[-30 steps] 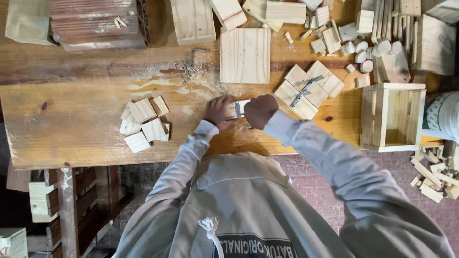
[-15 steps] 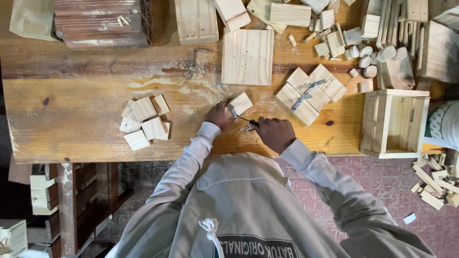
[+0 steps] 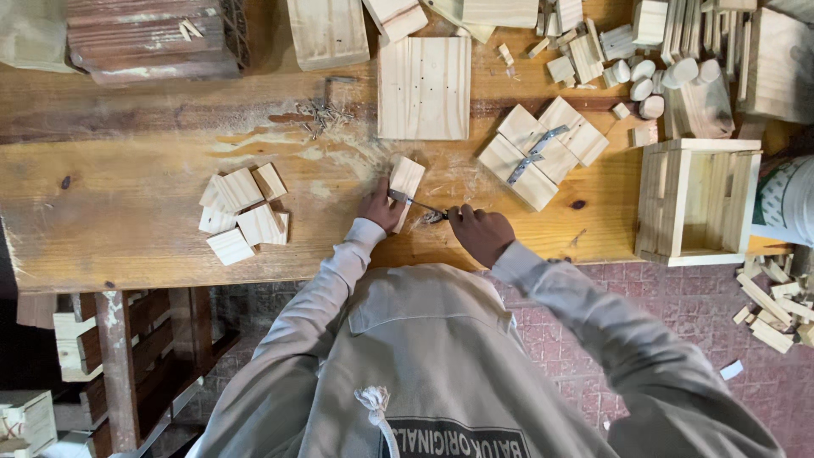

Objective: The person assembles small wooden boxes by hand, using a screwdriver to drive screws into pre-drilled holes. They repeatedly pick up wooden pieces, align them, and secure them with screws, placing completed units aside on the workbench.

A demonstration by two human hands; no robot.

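Left hand (image 3: pixel 379 206) pins small pale square wood block (image 3: pixel 406 180) flat on worn wooden table (image 3: pixel 127 203); right hand (image 3: pixel 480 233) grips thin dark metal tool (image 3: pixel 417 203) against it. Risk: tool slipping towards pinning fingers. Beyond: scattered nails (image 3: pixel 320 113), square board (image 3: pixel 424 87).

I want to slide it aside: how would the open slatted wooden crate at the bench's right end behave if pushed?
The slatted crate looks stiff and probably light, being thin boards around an open middle. Sitting flat, it should slide rather than roll. It overhangs the bench edge slightly, so a careless push might tip it off.
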